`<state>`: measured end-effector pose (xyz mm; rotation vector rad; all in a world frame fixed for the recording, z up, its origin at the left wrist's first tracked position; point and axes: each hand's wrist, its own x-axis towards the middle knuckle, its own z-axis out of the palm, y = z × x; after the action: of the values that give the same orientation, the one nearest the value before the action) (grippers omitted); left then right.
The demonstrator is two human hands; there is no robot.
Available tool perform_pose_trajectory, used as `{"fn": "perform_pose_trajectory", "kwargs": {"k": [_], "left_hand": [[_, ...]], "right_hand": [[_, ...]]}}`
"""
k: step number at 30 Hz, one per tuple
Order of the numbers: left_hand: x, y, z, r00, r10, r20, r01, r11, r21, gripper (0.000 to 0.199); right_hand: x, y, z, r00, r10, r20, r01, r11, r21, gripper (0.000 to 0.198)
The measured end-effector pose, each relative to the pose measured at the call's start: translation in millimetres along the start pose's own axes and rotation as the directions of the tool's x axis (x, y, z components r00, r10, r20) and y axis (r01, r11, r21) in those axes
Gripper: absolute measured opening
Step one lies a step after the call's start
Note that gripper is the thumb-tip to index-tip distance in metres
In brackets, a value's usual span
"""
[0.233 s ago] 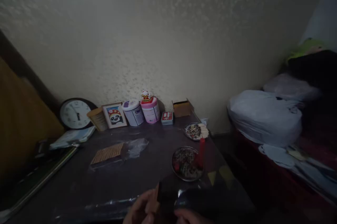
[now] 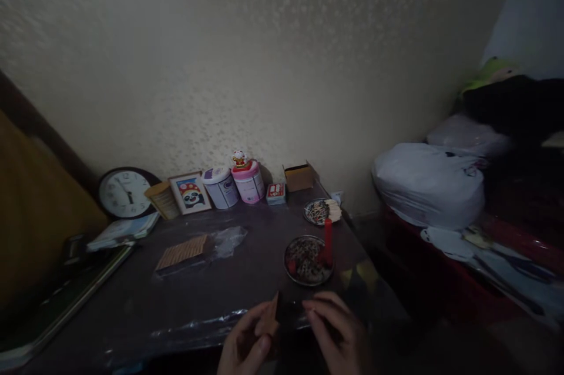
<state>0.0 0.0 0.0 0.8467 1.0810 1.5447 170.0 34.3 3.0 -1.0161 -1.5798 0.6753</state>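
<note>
Low in the head view, near the front edge of the dark tabletop [image 2: 132,304], left hand [image 2: 244,345] pinching a small brownish flat piece [image 2: 271,319], thumb and fingers closed on its lower part, the piece standing nearly upright with its long axis running up and slightly away. Right hand [image 2: 337,331] just to the right of that piece, fingers loosely curled and apart, closed on nothing that can be made out; a dark thing [image 2: 288,313] between the two hands too dim to identify, and contact with it cannot be told. Taking the round dish [image 2: 306,260] of dark bits as landmark: both hands just in front of it, left hand front-left, right hand front-right and a little nearer; red candle [image 2: 328,240] upright at the dish's right rim; a smaller plate [image 2: 319,211] with pale sticks behind it; a flat ribbed tan pack [image 2: 183,251] in clear wrap well to its left; two tins [image 2: 235,186], a red box [image 2: 276,193], a cardboard box [image 2: 298,176], a panda picture [image 2: 190,193] and a clock [image 2: 124,193] far behind it along the wall. Bundled white bags [image 2: 427,184] on the bed well to the dish's right.
</note>
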Motion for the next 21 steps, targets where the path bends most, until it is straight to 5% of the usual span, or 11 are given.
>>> {"fn": "perform_pose_trajectory", "kwargs": {"k": [10,21], "left_hand": [[1,-8,17,0.996,-0.062,0.071,0.059,0.997,0.039,0.043],[2,-7,8,0.994,-0.016,0.112,0.001,0.992,0.128,0.042]], "right_hand": [[10,1,-22,0.964,0.253,-0.076,-0.253,0.967,0.010,0.022],[2,-10,-17,0.995,-0.066,-0.077,0.065,0.998,-0.024,0.009]]}}
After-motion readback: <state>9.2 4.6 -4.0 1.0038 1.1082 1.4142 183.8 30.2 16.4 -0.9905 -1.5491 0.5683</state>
